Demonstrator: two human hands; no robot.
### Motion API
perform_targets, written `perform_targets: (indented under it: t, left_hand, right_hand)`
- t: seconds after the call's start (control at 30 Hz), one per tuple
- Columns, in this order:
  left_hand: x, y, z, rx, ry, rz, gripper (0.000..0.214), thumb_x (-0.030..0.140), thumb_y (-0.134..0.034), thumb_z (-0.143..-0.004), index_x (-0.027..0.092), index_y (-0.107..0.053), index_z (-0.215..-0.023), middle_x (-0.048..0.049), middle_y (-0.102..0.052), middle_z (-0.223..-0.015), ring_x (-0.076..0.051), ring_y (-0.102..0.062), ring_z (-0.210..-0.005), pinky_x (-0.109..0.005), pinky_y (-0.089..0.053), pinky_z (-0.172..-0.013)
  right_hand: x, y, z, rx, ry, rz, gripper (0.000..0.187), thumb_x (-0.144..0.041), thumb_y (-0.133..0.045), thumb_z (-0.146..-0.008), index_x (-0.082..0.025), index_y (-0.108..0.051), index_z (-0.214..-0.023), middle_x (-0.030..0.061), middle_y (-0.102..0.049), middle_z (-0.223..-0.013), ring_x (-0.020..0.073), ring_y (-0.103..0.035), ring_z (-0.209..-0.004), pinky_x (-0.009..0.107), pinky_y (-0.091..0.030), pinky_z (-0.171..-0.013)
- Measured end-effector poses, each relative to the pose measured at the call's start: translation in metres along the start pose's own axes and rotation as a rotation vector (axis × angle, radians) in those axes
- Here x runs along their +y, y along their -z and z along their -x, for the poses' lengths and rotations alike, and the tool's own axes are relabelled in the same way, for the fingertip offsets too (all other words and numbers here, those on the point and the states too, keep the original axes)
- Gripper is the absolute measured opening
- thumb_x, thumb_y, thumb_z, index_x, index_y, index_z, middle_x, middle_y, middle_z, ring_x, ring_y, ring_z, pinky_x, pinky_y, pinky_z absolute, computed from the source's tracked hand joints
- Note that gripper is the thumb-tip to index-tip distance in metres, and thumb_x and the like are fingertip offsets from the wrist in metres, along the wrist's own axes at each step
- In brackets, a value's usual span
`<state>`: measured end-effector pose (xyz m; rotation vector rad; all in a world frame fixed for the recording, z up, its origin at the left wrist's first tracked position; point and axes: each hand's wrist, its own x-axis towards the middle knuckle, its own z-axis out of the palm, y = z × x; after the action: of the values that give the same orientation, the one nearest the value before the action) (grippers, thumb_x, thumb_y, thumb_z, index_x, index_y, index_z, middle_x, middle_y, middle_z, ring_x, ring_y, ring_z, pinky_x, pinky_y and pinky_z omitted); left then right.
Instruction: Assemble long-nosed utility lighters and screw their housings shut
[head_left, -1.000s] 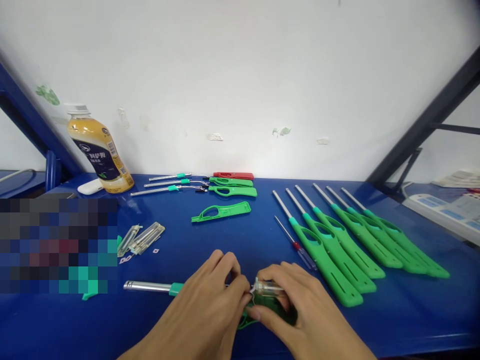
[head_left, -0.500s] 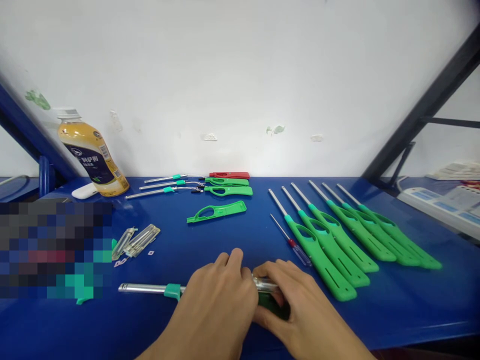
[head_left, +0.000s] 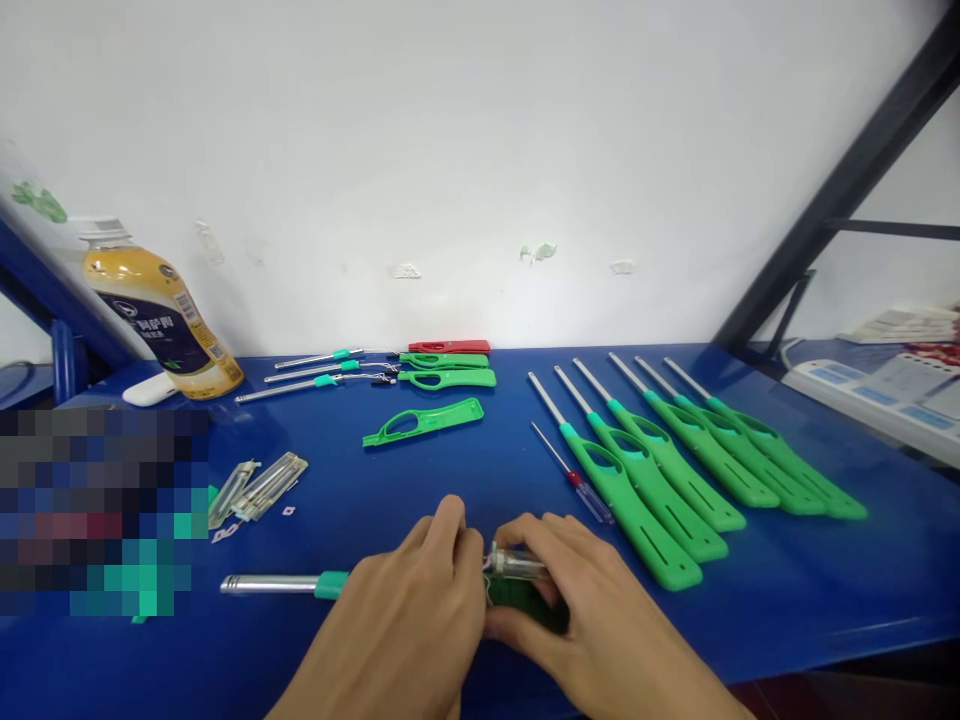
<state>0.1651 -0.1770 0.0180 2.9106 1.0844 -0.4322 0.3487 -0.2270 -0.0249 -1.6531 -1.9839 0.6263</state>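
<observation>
Near the table's front edge lies a partly assembled long-nosed gas lighter. Its metal tube (head_left: 270, 585) and teal collar (head_left: 331, 585) stick out to the left of my left hand (head_left: 409, 605), whose fingers are closed over the lighter's middle and hide it. Thumb and fingers of my right hand (head_left: 589, 600) grip a clear fuel tank (head_left: 519, 565) at the handle end. Under the tank shows a dark green handle shell (head_left: 525, 598), with a thin pale wire beside it. Beyond the hands lies a loose green handle half (head_left: 426, 422).
Several finished green lighters (head_left: 637, 500) lie in a row on the right, beside a screwdriver (head_left: 574, 478). Clear tanks (head_left: 274, 485) lie at left. Tube-and-handle sets (head_left: 446, 378) lie at the back; a drink bottle (head_left: 161, 310) stands back left. A blurred patch covers the left edge.
The view has shifted, so the table's contents sit slightly further left. More of the clear tank's left end shows between my hands. Both hands keep their grip.
</observation>
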Motion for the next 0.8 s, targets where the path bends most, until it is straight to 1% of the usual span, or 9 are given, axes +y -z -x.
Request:
perform_targets:
  t: [0.1,0.17,0.27,0.33,0.47,0.53,0.6,0.7,0.8]
  left_hand:
    - [-0.005,-0.005,0.004,0.055,0.04,0.092,0.048,-0.002,-0.049,-0.084,0.018,-0.071,-0.123,-0.0168,-0.069,-0.132,-0.034,-0.075,-0.111,-0.04,-0.068,-0.074]
    - [-0.008,-0.008,0.004,0.082,0.057,0.133,0.041,0.0,-0.046,-0.089,0.019,-0.072,-0.114,-0.0147,-0.07,-0.122,-0.033,-0.076,-0.103,-0.042,-0.068,-0.073]
    - [-0.01,-0.009,0.001,0.065,0.028,0.173,0.035,0.005,-0.043,-0.098,0.021,-0.073,-0.104,-0.0121,-0.07,-0.114,-0.033,-0.074,-0.104,-0.045,-0.067,-0.076]
    - [-0.009,-0.008,-0.002,0.052,0.035,0.189,0.033,0.006,-0.044,-0.099,0.022,-0.072,-0.102,-0.0105,-0.07,-0.111,-0.033,-0.074,-0.102,-0.046,-0.066,-0.076]
    - [-0.006,-0.004,-0.006,0.043,0.099,0.181,0.026,0.005,-0.05,-0.095,0.021,-0.07,-0.1,-0.0094,-0.069,-0.108,-0.031,-0.075,-0.093,-0.047,-0.066,-0.074]
    - [-0.004,-0.003,-0.006,0.036,0.096,0.164,0.025,0.005,-0.053,-0.093,0.02,-0.07,-0.1,-0.0095,-0.07,-0.109,-0.031,-0.076,-0.094,-0.046,-0.066,-0.076]
    - [-0.002,-0.002,-0.007,0.019,0.078,0.142,0.03,0.002,-0.054,-0.089,0.02,-0.071,-0.105,-0.0109,-0.071,-0.114,-0.032,-0.076,-0.098,-0.045,-0.066,-0.078]
    - [0.001,-0.002,-0.006,-0.007,0.048,0.092,0.044,-0.003,-0.055,-0.081,0.019,-0.071,-0.115,-0.0137,-0.071,-0.125,-0.033,-0.076,-0.106,-0.041,-0.066,-0.08]
    - [0.001,-0.001,-0.004,0.039,0.05,0.053,0.053,-0.004,-0.055,-0.075,0.019,-0.071,-0.119,-0.0142,-0.071,-0.132,-0.031,-0.076,-0.106,-0.035,-0.065,-0.078]
  right_hand:
    - [0.0,0.0,0.001,-0.004,-0.016,0.02,0.022,-0.047,-0.076,-0.098,-0.035,-0.067,-0.113,-0.0023,-0.068,-0.094,0.0214,-0.066,-0.084,0.032,-0.052,-0.071]
    - [0.001,0.0,0.002,-0.02,-0.032,0.015,0.025,-0.051,-0.074,-0.098,-0.036,-0.066,-0.115,-0.0016,-0.067,-0.097,0.0223,-0.066,-0.086,0.033,-0.053,-0.073]
    - [0.003,-0.001,0.002,-0.037,-0.055,-0.002,0.027,-0.052,-0.073,-0.099,-0.037,-0.065,-0.12,-0.0008,-0.069,-0.103,0.0233,-0.068,-0.093,0.035,-0.055,-0.078]
    - [0.004,-0.002,0.002,-0.045,-0.068,-0.01,0.029,-0.051,-0.072,-0.099,-0.038,-0.064,-0.124,-0.0005,-0.07,-0.108,0.0239,-0.068,-0.097,0.036,-0.056,-0.081]
    - [0.002,-0.001,0.001,-0.051,-0.088,-0.011,0.032,-0.05,-0.074,-0.098,-0.037,-0.064,-0.125,0.0005,-0.07,-0.109,0.0247,-0.069,-0.097,0.036,-0.057,-0.08]
    - [0.0,0.0,0.001,-0.051,-0.096,-0.002,0.032,-0.047,-0.076,-0.096,-0.036,-0.065,-0.123,0.001,-0.07,-0.107,0.0252,-0.069,-0.096,0.036,-0.057,-0.078]
    - [-0.001,0.001,0.002,-0.05,-0.096,0.0,0.032,-0.046,-0.077,-0.096,-0.035,-0.065,-0.124,0.0014,-0.071,-0.108,0.0254,-0.069,-0.097,0.036,-0.057,-0.078]
    - [-0.001,0.001,0.003,-0.046,-0.085,-0.01,0.034,-0.047,-0.075,-0.098,-0.035,-0.065,-0.128,0.0017,-0.073,-0.111,0.0249,-0.07,-0.098,0.037,-0.058,-0.08]
    - [-0.001,0.001,0.002,-0.041,-0.071,-0.012,0.031,-0.045,-0.075,-0.098,-0.035,-0.065,-0.125,0.001,-0.073,-0.111,0.0252,-0.07,-0.1,0.037,-0.057,-0.081]
